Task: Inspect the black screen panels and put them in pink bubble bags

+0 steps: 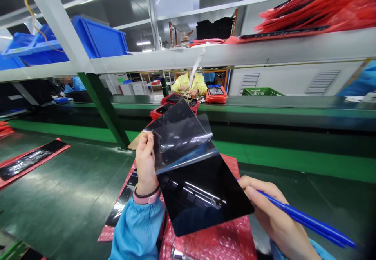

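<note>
A glossy black glass panel [202, 197] is held up, tilted, in front of me. Clear film [182, 146] lies over its upper half, lifted along a curved fold, with one corner sticking out past the panel's far right edge. My left hand [146, 160] pinches the film at the panel's left edge; whether it also grips the panel there I cannot tell. At the right edge, my right hand [273, 207] grips the panel between thumb and fingers. Two slim blue pen-like sticks [317, 222] also rest in that hand, pointing down to the right. Red bubble wrap bags [208, 240] lie underneath.
Another dark panel on red wrap [32, 160] lies at left on the green table [73, 189]. A green post [102, 111] rises behind my left hand. Overhead runs a white shelf [264, 48] with blue bins [96, 36] and red bags [323, 9]. Across sits a person in yellow [199, 83].
</note>
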`<act>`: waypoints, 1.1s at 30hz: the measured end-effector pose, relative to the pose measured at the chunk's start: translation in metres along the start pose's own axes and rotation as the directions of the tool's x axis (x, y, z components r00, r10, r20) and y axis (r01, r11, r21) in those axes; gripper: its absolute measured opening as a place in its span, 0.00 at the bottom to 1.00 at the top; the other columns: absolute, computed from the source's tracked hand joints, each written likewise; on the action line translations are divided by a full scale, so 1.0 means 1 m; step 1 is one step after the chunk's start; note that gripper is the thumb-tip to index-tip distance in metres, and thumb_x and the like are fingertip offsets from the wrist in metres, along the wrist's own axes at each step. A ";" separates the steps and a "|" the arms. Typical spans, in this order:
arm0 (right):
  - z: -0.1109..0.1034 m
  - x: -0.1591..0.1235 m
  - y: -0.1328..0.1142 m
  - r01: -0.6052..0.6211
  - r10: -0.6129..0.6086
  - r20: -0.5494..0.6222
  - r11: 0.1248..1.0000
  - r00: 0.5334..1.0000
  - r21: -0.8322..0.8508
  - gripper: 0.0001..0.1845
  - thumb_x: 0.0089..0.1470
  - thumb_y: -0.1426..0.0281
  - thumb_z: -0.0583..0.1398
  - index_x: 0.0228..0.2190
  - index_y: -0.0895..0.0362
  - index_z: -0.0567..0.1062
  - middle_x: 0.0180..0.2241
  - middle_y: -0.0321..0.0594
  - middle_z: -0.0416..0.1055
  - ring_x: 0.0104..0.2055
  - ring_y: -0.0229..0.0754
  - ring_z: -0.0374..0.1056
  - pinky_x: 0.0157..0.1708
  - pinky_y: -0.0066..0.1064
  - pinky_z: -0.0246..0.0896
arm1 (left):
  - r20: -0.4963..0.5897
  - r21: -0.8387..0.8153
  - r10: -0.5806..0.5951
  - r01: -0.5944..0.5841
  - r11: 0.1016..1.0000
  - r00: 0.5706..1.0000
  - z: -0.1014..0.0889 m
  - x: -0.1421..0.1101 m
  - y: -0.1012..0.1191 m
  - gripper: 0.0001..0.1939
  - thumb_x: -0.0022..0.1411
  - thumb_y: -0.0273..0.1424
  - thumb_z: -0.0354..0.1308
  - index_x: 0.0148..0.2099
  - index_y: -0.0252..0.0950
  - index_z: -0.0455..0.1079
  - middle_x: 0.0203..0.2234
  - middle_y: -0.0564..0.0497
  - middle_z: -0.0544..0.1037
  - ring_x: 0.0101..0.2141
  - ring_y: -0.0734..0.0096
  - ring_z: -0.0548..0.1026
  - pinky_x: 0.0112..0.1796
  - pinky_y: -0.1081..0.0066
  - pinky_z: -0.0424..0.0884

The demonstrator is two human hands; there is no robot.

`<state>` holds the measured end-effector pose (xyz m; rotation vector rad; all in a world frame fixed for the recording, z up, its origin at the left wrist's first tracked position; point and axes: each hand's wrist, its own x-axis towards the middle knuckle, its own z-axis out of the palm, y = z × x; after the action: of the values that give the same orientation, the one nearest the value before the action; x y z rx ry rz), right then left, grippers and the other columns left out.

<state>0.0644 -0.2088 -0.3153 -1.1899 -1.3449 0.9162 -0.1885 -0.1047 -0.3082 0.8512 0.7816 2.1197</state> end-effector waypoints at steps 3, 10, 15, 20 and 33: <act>-0.001 0.001 -0.002 -0.142 0.143 -0.032 0.990 0.989 0.022 0.23 0.43 0.47 0.63 0.31 0.52 0.80 0.36 0.43 0.77 0.41 0.54 0.72 0.40 0.40 0.69 | 0.027 0.046 -0.006 0.004 0.999 1.000 0.007 -0.009 0.006 0.14 0.48 0.38 0.68 0.32 0.35 0.70 0.28 0.57 0.70 0.30 0.82 0.67 0.34 0.84 0.64; 0.000 0.003 0.012 -0.112 0.112 -0.187 0.994 0.976 0.010 0.24 0.43 0.50 0.65 0.37 0.52 0.79 0.45 0.43 0.75 0.50 0.56 0.68 0.47 0.41 0.66 | 0.192 0.091 -0.041 0.024 0.996 0.981 0.023 -0.043 0.014 0.10 0.53 0.37 0.64 0.31 0.36 0.69 0.26 0.55 0.69 0.26 0.79 0.66 0.28 0.81 0.63; 0.000 0.012 -0.001 0.097 -0.074 0.167 0.987 0.983 -0.128 0.17 0.53 0.58 0.60 0.41 0.54 0.77 0.37 0.40 0.77 0.45 0.52 0.71 0.45 0.35 0.68 | 0.301 0.062 0.011 -0.031 0.998 0.953 0.020 -0.054 0.010 0.12 0.61 0.38 0.53 0.36 0.35 0.72 0.37 0.47 0.73 0.41 0.64 0.70 0.44 0.70 0.64; 0.002 0.013 -0.005 0.161 -0.123 0.186 0.966 0.975 -0.203 0.29 0.47 0.61 0.65 0.51 0.54 0.70 0.46 0.42 0.75 0.51 0.55 0.69 0.47 0.37 0.69 | 0.303 0.069 0.011 -0.034 0.997 0.953 0.019 -0.058 0.013 0.09 0.57 0.35 0.55 0.34 0.35 0.72 0.36 0.48 0.74 0.39 0.65 0.69 0.41 0.71 0.63; 0.001 -0.009 0.002 0.629 -0.616 0.143 0.725 0.774 -0.282 0.52 0.46 0.68 0.68 0.63 0.37 0.46 0.65 0.31 0.47 0.67 0.55 0.29 0.62 0.59 0.30 | 0.316 0.162 0.106 -0.164 0.973 0.943 0.015 -0.072 0.019 0.05 0.50 0.33 0.62 0.30 0.37 0.72 0.26 0.52 0.73 0.29 0.70 0.69 0.32 0.75 0.65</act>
<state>0.0627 -0.2174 -0.3189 -0.8378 -1.8174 0.2337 -0.1466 -0.1679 -0.3087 1.3329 0.7820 1.9837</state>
